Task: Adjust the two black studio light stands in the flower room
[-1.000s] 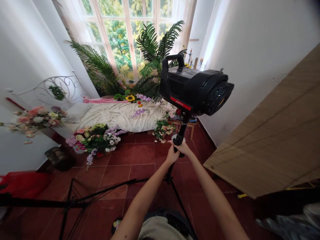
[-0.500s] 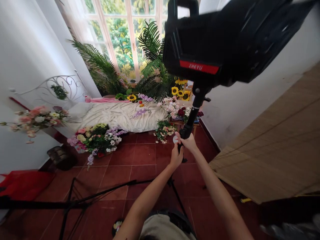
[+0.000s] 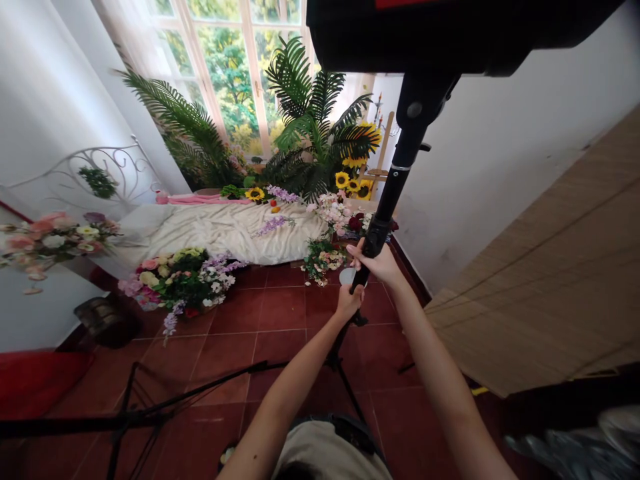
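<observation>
A black stand pole (image 3: pixel 391 193) leans up and to the right, bearing a large black light fixture (image 3: pixel 450 40) that is cut off by the top edge. My right hand (image 3: pixel 376 261) wraps round the pole at a black collar. Just below it, my left hand (image 3: pixel 350 300) grips a thinner part of the pole. Under the hands, the stand's thin legs (image 3: pixel 353 393) reach down to the tiled floor. A small white round object (image 3: pixel 346 277) shows behind the pole, between the hands.
A bed with a cream cover (image 3: pixel 240 230) lies ahead, with flower bunches (image 3: pixel 180 280) before it and palm plants (image 3: pixel 310 127) by the window. Another black stand (image 3: pixel 135 419) crosses the lower left. A wooden panel (image 3: pixel 540 287) leans at the right; a red cloth (image 3: pixel 40 380) is far left.
The light fixture has risen, and its red label is mostly out of view. More pole shows above my right hand. My hands are farther apart along the pole, and the view has shifted slightly right.
</observation>
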A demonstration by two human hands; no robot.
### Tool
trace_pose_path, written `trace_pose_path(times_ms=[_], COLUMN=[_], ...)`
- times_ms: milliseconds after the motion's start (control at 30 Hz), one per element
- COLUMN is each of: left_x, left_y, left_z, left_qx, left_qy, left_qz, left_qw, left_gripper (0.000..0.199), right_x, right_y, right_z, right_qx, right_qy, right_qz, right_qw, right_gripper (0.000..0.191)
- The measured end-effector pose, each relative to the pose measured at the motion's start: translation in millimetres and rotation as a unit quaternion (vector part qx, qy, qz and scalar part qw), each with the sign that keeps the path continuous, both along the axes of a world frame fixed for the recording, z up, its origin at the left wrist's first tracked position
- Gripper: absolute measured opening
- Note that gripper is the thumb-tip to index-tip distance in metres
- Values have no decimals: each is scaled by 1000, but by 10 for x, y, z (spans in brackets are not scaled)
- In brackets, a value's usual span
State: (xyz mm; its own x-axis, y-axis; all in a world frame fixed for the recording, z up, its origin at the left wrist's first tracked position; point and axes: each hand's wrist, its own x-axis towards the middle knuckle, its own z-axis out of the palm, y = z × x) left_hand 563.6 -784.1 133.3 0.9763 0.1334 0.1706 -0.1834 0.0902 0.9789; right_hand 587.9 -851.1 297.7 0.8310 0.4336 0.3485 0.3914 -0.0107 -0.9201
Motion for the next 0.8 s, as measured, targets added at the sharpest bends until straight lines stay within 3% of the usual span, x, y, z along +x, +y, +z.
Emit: trace_pose_path(times_ms=[100, 167, 300, 400, 500, 667, 800], left_x=[27, 52, 92, 90, 69, 43, 21], left_y=[-4, -2, 3, 7, 6, -10, -11], left_z=[-57, -115, -206, -203, -158, -83, -33], left_qx=[14, 20, 21, 19, 33, 40, 44], left_qy=[-19, -22, -20, -29, -27, -25, -33], left_qz=[-1, 12, 32, 12, 6, 13, 15], left_qw=[1000, 999, 999, 999, 999, 999, 998], left_gripper=[71, 70, 65, 66, 68, 70, 70], right_x=[-80, -165, -387, -591, -784, -929, -947], right_y=[-59, -140, -390, -577, -675, -651, -617], right_z=[-68, -226, -834, -1328, -1650, -1844, -1858], right_qx=[-12, -9, -32, -153, -268, -356, -380], right_qy=[-38, -62, -105, -118, -121, -93, -69], right_qz=[-47, -66, -142, -173, -164, -191, -204], right_qw=[998, 996, 984, 966, 941, 910, 900], right_gripper=[38, 47, 59, 59, 59, 30, 25])
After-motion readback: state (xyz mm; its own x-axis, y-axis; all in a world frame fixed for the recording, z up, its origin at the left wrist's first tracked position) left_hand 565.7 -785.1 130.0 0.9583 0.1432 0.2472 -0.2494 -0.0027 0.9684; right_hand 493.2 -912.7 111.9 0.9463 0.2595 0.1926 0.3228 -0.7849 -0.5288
